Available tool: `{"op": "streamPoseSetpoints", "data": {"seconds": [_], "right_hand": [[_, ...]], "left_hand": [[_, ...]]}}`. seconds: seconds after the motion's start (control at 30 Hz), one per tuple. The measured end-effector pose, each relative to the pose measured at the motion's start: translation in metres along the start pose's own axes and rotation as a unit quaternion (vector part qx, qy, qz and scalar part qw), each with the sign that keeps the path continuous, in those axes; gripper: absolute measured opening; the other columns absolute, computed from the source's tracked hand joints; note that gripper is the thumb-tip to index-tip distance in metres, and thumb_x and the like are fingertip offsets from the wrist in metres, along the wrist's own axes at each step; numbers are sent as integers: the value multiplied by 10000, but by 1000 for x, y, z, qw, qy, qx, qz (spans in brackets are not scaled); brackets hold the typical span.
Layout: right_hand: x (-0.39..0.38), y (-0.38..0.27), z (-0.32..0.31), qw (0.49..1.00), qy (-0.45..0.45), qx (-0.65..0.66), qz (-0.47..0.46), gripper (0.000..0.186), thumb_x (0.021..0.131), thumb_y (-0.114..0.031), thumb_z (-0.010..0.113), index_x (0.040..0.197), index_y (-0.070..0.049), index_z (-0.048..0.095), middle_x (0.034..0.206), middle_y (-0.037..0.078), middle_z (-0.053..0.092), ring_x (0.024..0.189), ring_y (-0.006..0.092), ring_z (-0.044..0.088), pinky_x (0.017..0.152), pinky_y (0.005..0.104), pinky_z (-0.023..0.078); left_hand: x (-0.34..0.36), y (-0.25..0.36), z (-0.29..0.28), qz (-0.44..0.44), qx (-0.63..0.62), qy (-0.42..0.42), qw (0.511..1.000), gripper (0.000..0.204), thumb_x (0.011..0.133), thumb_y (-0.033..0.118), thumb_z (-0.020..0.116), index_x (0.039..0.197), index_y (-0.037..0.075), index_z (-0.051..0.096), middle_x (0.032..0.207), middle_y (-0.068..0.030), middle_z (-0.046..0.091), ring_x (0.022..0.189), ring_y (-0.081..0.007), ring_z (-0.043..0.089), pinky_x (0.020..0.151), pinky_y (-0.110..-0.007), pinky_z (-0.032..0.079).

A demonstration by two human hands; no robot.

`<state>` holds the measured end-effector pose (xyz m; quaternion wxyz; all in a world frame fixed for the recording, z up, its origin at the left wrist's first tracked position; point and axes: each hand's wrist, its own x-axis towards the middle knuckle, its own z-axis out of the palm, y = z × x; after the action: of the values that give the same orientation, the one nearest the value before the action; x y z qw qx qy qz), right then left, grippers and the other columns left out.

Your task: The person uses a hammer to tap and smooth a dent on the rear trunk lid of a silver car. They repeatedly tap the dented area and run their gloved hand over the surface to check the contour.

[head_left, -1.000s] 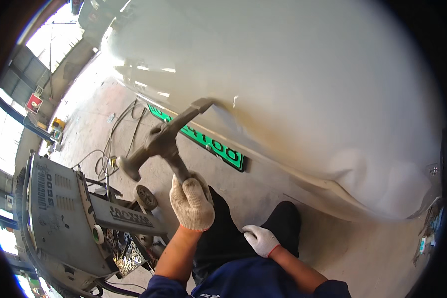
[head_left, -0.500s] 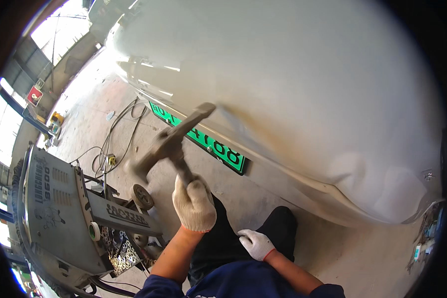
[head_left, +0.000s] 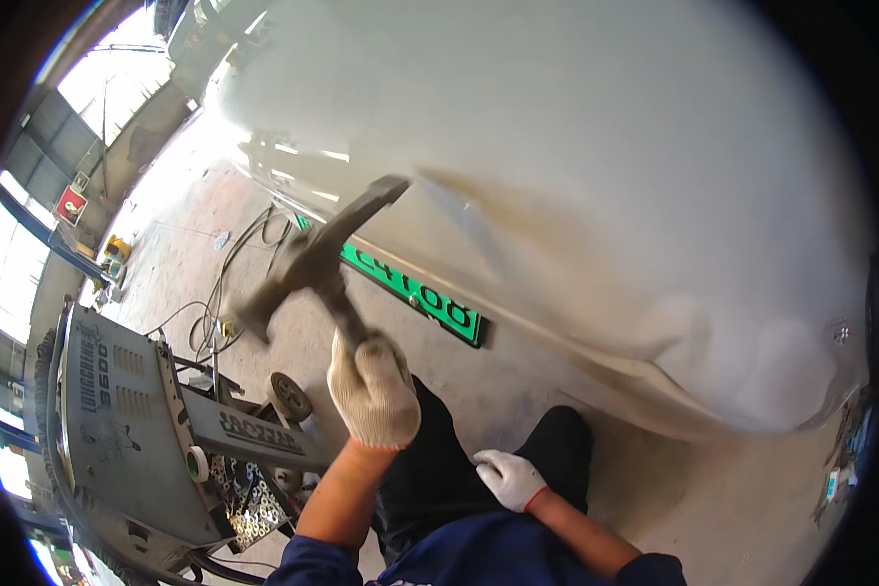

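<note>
Overhead, knit-gloved left hand (head_left: 373, 389) grips dark metal hammer (head_left: 317, 262).

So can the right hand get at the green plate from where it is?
Probably yes: the right hand rests empty on the knee, and only bare floor shows between it and the green plate; the left hand holds the hammer.

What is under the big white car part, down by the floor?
Under the white car panel a green plate lies on the concrete floor. The panel's lower edge hides the plate's far end. The hammer in the left hand covers part of it too.
</note>
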<state>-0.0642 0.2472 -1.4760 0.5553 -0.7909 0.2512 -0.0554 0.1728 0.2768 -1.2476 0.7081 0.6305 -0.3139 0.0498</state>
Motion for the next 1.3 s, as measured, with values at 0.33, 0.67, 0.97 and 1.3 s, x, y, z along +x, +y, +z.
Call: {"op": "streamPoseSetpoints", "data": {"seconds": [0.33, 0.67, 0.97, 1.3], "right_hand": [[-1, 3, -2, 1000, 7, 14, 16, 337, 1121, -278, 680, 1338, -33, 761, 1298, 208, 811, 1214, 395, 778, 1067, 479, 612], [-9, -119, -75, 981, 135, 76, -117, 517, 1027, -226, 765, 1493, -51, 625, 1275, 205, 729, 1101, 428, 748, 976, 498, 610], [-44, -158, -88, 915, 217, -331, -76, 334, 853, -357, 877, 1100, -155, 779, 1009, 138, 767, 972, 409, 753, 813, 518, 613], [-85, -135, -69, 924, 367, 19, -108, 381, 1083, -253, 737, 1343, 8, 636, 897, 81, 684, 765, 184, 664, 635, 401, 538]], "left_hand": [[-6, -3, -7, -48, 23, -39, 998, 531, 1225, 535, 448, 1001, 63, 541, 635, -9, 503, 449, -94, 440, 415, -269, 361], [-88, -7, 35, 10, -285, -104, 953, 482, 1158, 448, 680, 1220, 36, 436, 971, -155, 602, 811, -218, 630, 819, -447, 637], [-110, 21, 22, -3, -190, -297, 936, 394, 882, 228, 917, 1140, 44, 682, 1020, -180, 755, 840, -398, 773, 740, -430, 633], [-70, 36, 14, 302, -83, -265, 912, 587, 848, 449, 846, 1254, 37, 744, 1287, -171, 743, 1177, -409, 743, 1020, -542, 593]]}}
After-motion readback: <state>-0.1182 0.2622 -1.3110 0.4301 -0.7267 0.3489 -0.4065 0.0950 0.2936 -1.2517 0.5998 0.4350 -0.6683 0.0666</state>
